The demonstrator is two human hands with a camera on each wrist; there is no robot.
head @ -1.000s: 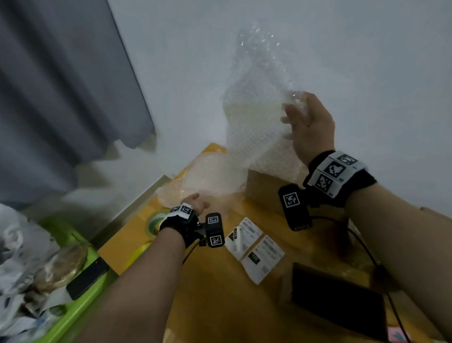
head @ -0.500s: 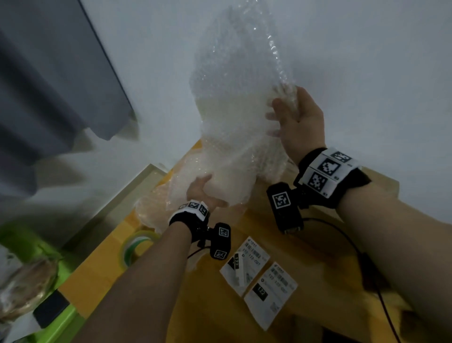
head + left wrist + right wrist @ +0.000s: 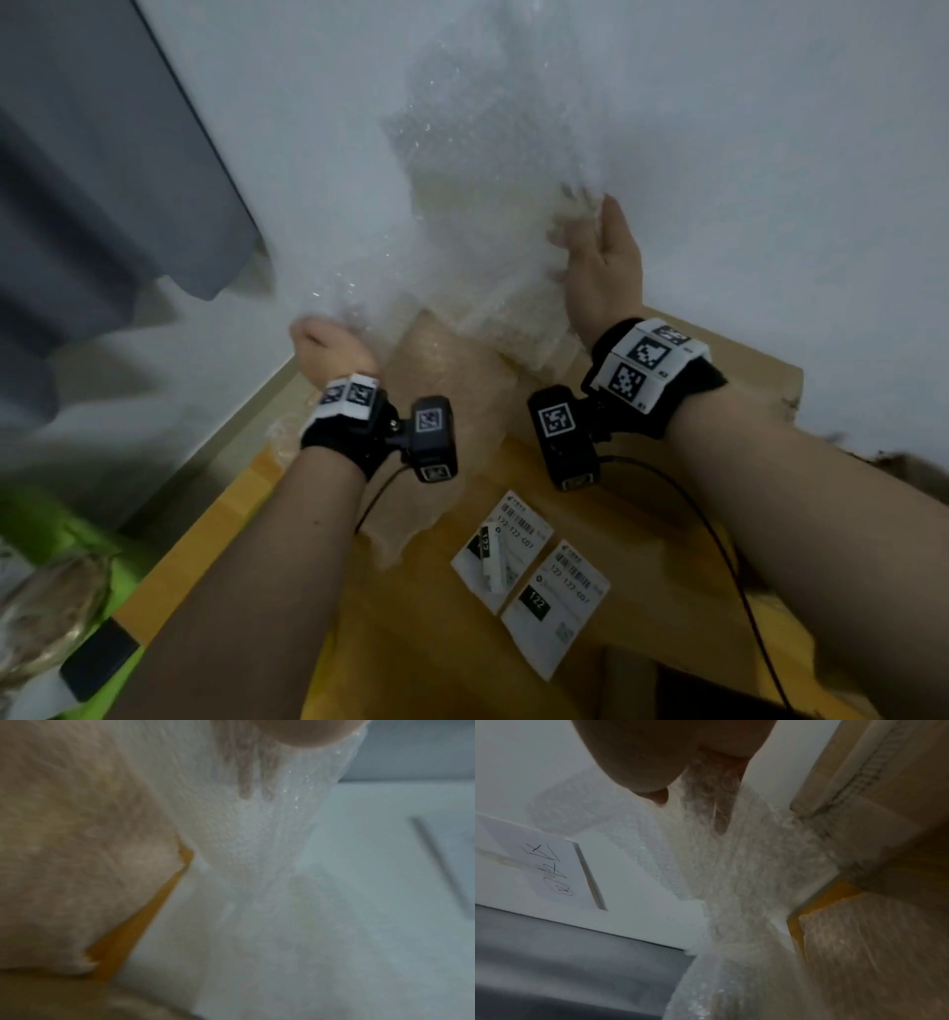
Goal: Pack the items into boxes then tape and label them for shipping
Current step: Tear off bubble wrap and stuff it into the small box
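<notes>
White wall and a grey curtain back a yellow worktop. Above it, a sheet of bubble wrap is held up in the air, its lower part draping down onto the worktop and against a cardboard box. At the sheet's right edge the right hand pinches it, fingers seen through the film in the wrist view. Lower down, the left hand grips the left edge. Two shipping labels lie side by side on the worktop, near the forearms.
</notes>
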